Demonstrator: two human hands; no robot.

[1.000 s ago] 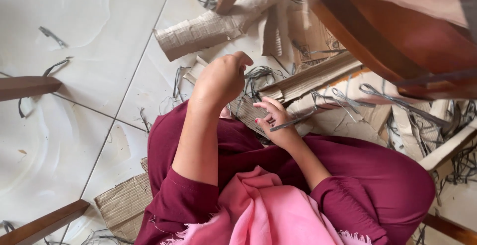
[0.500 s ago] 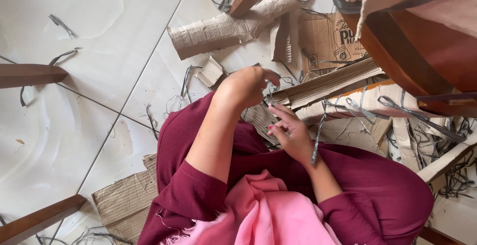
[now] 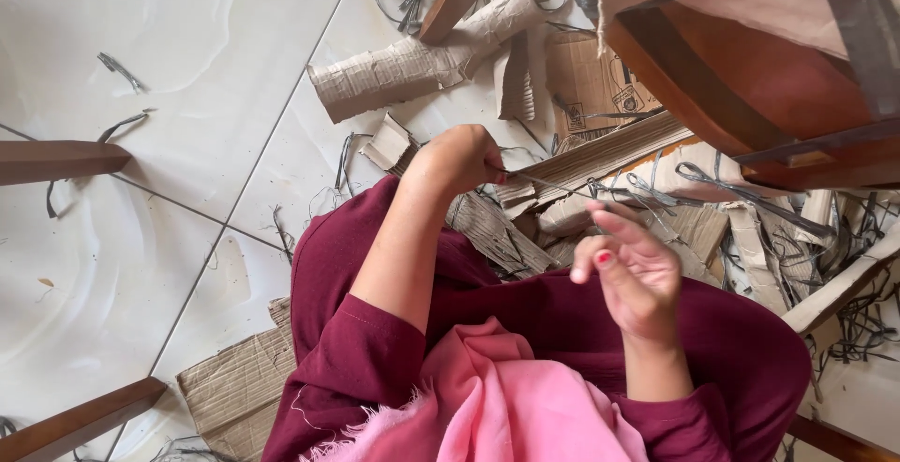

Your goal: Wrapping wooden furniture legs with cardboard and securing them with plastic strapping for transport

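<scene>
My left hand (image 3: 459,157) is closed, pinching one end of a thin grey strip (image 3: 553,184) that runs to the right over my lap. My right hand (image 3: 630,270) is raised beside it with its fingers apart. Its index fingertip is close to the strip's far end, and I cannot tell if they touch. Both arms are in maroon sleeves, with a pink scarf (image 3: 506,396) hanging below. Under the hands lie torn corrugated cardboard pieces (image 3: 497,232).
A rolled cardboard tube (image 3: 412,68) lies on the white tiled floor (image 3: 141,265). A brown wooden chair frame (image 3: 750,87) fills the upper right above a heap of cardboard scraps and dark strips (image 3: 759,223). Wooden legs (image 3: 56,160) stick in from the left. Flat cardboard (image 3: 234,392) lies at the bottom.
My hands have moved apart, the right one going right and opening its fingers. The dark strip that hung from it is gone, and a thin strip now stretches from my left hand.
</scene>
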